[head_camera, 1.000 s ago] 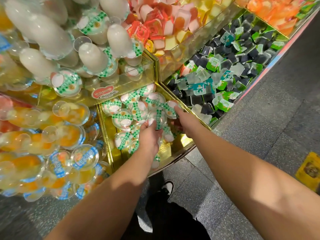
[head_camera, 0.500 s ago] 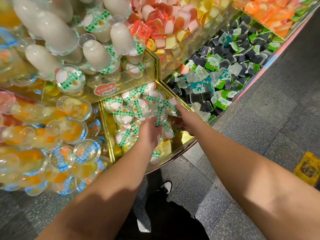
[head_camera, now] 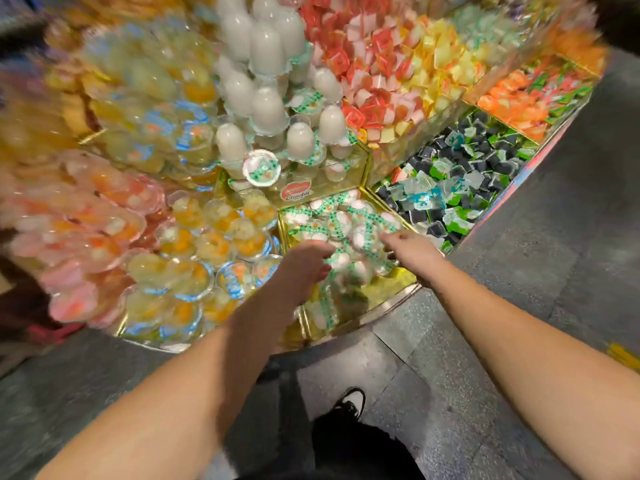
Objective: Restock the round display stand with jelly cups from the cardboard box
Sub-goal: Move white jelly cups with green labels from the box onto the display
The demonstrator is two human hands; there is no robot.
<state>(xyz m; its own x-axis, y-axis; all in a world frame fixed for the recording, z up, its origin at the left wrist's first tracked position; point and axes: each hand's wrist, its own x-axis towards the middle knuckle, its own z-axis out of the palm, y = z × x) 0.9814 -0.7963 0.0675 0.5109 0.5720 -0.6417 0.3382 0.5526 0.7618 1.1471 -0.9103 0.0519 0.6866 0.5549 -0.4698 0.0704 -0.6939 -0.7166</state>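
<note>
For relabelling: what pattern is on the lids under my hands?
Green-and-white check on the jelly cup lids, clearest in the head view.

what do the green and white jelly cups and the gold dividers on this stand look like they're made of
Green-and-white jelly cups: likely clear glossy plastic, printed film lids; the white filling shows through.
Gold dividers: mirror-like gold, reflecting neighbouring stock; metal or metallised plastic, hard to tell.

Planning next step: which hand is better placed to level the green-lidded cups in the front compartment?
Probably left: the left hand lies over the green-lidded cups; the right hand sits at the compartment's right edge.
</note>
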